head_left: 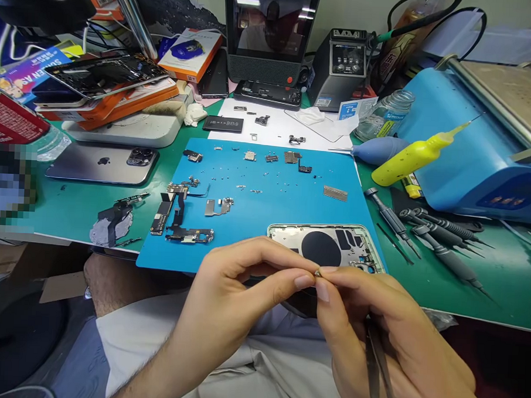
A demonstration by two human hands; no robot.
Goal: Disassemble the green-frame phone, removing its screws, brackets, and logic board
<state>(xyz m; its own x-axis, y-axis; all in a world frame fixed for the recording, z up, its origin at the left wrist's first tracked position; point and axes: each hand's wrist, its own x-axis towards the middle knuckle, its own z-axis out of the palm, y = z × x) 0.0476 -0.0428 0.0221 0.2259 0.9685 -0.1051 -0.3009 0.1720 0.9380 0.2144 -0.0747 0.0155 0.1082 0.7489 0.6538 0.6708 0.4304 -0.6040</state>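
Observation:
My left hand (239, 292) and my right hand (379, 309) meet fingertip to fingertip above my lap, both pinching a tiny metallic part (317, 273). Its kind is too small to make out. A pair of tweezers (375, 368) is tucked in my right palm, pointing down and away from the fingertips. Just beyond my fingers lies an open phone housing (320, 248) with a pale green frame, its lower part covered by my hands. On the blue mat (274, 208) are a logic board (163, 213), a flex cable assembly (190, 235), metal shields and several tiny screws.
A battery (223, 124) and small parts lie on white paper (252, 110). At left rests a grey phone (102, 164). Several screwdrivers (452, 248), a yellow bottle with a needle tip (412, 158) and a blue machine (483, 150) occupy the right side.

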